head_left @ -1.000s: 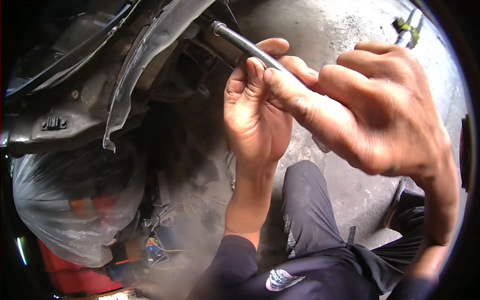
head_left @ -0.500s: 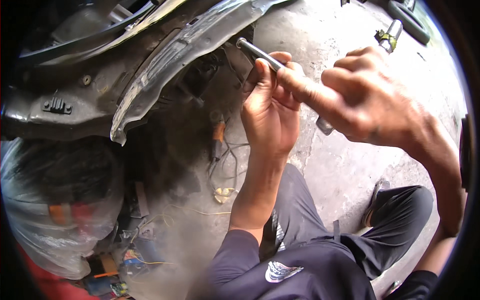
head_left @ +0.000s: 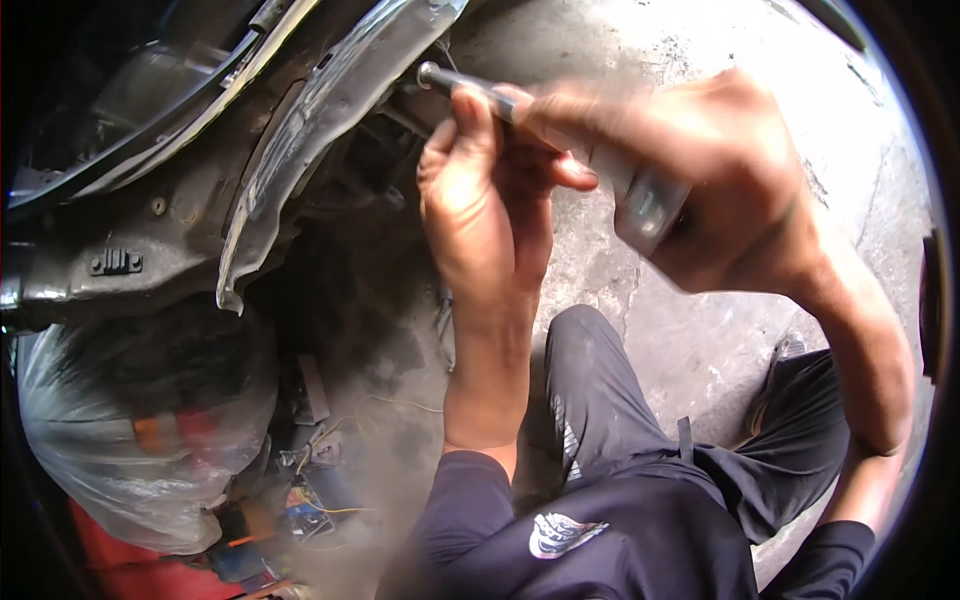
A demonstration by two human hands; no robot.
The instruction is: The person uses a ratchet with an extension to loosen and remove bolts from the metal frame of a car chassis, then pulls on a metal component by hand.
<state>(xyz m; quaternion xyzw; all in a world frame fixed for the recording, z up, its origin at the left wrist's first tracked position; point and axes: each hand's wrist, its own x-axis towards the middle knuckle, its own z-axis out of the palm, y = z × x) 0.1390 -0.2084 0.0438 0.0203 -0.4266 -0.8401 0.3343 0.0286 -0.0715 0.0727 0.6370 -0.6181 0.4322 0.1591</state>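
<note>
A slim metal rod (head_left: 445, 77) with a flanged round head at its upper-left end is held slanting just right of a bent, scuffed metal flange (head_left: 320, 120) on a vehicle body. My left hand (head_left: 475, 200) is pinched round the rod near that head, palm towards me. My right hand (head_left: 710, 180), blurred by motion, is closed further along it, with a finger lying over the rod. A thicker shiny cylindrical end (head_left: 655, 210) shows within my right fist; whether it is one piece with the rod is unclear.
Dark bodywork (head_left: 160, 240) with a small bracket fills the upper left. Below it are a translucent plastic-wrapped bundle (head_left: 130, 430), a red object (head_left: 120, 555) and scattered small items with yellow cord (head_left: 320, 500). My bent legs (head_left: 610, 390) rest over the concrete floor (head_left: 680, 340).
Compared with half a second ago, both hands and the rod appear further left in the view. My right hand has turned, exposing more of the shiny lower end, and is blurred.
</note>
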